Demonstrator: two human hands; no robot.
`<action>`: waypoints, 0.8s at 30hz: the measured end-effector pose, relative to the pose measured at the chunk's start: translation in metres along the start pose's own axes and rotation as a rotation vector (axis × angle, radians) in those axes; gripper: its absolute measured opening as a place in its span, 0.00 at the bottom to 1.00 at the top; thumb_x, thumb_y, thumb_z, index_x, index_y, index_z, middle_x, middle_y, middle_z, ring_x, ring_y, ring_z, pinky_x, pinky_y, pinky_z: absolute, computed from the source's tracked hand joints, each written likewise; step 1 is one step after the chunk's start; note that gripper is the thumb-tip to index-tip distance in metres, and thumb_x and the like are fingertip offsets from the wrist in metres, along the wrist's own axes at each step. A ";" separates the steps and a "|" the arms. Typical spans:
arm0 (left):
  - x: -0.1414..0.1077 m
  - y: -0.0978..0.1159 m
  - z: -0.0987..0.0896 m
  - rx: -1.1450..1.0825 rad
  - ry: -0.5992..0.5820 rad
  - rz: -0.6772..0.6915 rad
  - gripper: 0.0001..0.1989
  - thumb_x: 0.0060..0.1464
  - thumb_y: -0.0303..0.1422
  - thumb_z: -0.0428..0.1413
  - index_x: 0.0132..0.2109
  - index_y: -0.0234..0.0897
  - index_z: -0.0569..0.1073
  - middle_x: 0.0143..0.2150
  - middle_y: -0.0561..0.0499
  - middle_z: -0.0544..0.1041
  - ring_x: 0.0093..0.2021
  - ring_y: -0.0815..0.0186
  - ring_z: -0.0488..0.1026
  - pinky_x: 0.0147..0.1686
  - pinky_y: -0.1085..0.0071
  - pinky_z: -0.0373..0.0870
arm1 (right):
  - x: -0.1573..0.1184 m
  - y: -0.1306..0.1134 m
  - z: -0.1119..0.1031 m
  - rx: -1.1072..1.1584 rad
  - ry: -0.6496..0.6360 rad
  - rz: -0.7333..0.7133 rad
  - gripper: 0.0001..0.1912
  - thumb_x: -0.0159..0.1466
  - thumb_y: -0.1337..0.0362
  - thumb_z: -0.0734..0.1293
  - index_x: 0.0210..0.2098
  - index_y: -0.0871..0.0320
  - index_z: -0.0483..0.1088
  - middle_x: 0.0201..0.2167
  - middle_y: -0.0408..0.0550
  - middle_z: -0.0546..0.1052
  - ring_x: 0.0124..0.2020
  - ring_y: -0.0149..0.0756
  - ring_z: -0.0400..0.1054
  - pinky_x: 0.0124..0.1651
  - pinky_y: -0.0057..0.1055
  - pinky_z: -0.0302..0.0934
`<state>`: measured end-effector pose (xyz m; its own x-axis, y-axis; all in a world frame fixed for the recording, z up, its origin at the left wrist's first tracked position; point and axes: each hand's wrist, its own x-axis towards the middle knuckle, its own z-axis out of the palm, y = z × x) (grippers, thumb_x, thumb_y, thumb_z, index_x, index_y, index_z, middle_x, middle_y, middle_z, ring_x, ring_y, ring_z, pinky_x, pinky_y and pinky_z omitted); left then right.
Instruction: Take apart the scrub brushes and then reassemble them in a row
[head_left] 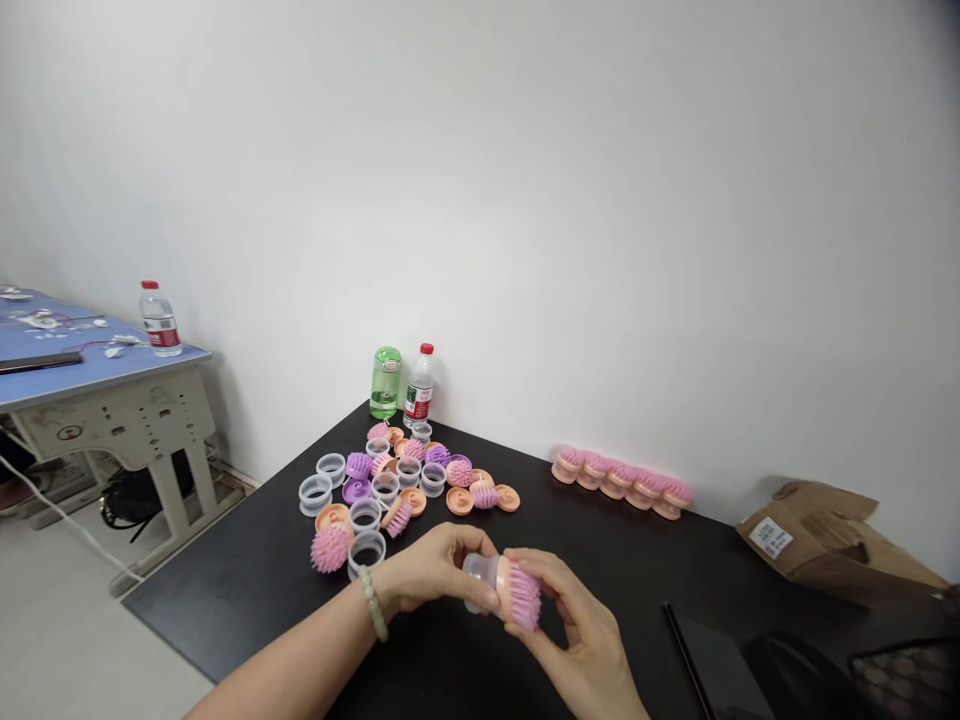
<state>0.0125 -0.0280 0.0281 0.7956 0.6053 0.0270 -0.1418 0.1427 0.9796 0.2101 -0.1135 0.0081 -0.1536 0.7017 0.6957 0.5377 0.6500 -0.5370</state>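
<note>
Brush: a pink-bristled brush [523,595] with a clear plastic cup [480,578] at its back, held just above the black bench [225,600], low centre of the frame.
Hands: the left hand [431,570] pinches the cup between thumb and fingers; the right hand [577,640] curls around the bristled head.
Wrist: pale green bead bracelet [373,603] on the left.
Nearby: a loose pile [390,480] of clear rings, pink and purple spiked heads and peach discs, just beyond the hands.
Wall side: five pink brushes [621,482] in a row, upper right; a green bottle [385,383] and a water bottle [419,388] behind the pile.
Right edge: cardboard box [829,540].
Writing: white box label [771,537] and red bottle label [417,403], both too small to read.
</note>
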 end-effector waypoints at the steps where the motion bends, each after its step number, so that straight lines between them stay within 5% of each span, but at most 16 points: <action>1: 0.000 -0.001 -0.001 -0.027 -0.015 -0.029 0.26 0.32 0.44 0.74 0.35 0.31 0.76 0.27 0.52 0.75 0.26 0.69 0.71 0.28 0.73 0.66 | 0.001 -0.001 -0.001 0.010 -0.010 -0.004 0.19 0.62 0.64 0.73 0.52 0.47 0.70 0.49 0.48 0.79 0.49 0.43 0.76 0.50 0.33 0.74; 9: 0.004 -0.006 -0.004 -0.155 -0.233 -0.185 0.30 0.41 0.56 0.66 0.32 0.29 0.76 0.27 0.47 0.77 0.18 0.72 0.69 0.19 0.76 0.58 | 0.007 -0.011 -0.006 0.028 -0.112 -0.136 0.17 0.67 0.71 0.66 0.53 0.49 0.68 0.51 0.49 0.78 0.53 0.40 0.74 0.54 0.32 0.71; 13: 0.004 -0.008 -0.001 -0.127 -0.152 -0.171 0.30 0.42 0.57 0.66 0.35 0.32 0.73 0.26 0.51 0.75 0.20 0.72 0.68 0.20 0.75 0.58 | 0.004 -0.008 -0.005 -0.055 -0.081 -0.126 0.18 0.66 0.68 0.67 0.54 0.50 0.68 0.51 0.50 0.78 0.52 0.41 0.75 0.53 0.33 0.71; 19: 0.003 -0.006 0.006 0.098 0.008 0.078 0.30 0.41 0.51 0.69 0.42 0.33 0.72 0.32 0.55 0.70 0.30 0.71 0.64 0.30 0.74 0.58 | -0.003 0.003 0.006 -0.145 0.147 0.189 0.20 0.58 0.60 0.75 0.49 0.51 0.72 0.41 0.47 0.81 0.40 0.41 0.79 0.42 0.31 0.76; 24: 0.002 -0.002 0.005 0.431 0.160 0.360 0.32 0.39 0.52 0.70 0.45 0.35 0.73 0.40 0.50 0.71 0.38 0.63 0.66 0.37 0.71 0.61 | 0.002 0.001 0.014 0.249 0.194 0.416 0.22 0.57 0.56 0.75 0.48 0.55 0.72 0.42 0.53 0.82 0.42 0.45 0.80 0.43 0.33 0.76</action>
<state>0.0176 -0.0307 0.0267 0.6385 0.6719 0.3753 -0.1076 -0.4049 0.9080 0.1990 -0.1068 0.0024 0.2004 0.8640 0.4620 0.3037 0.3935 -0.8677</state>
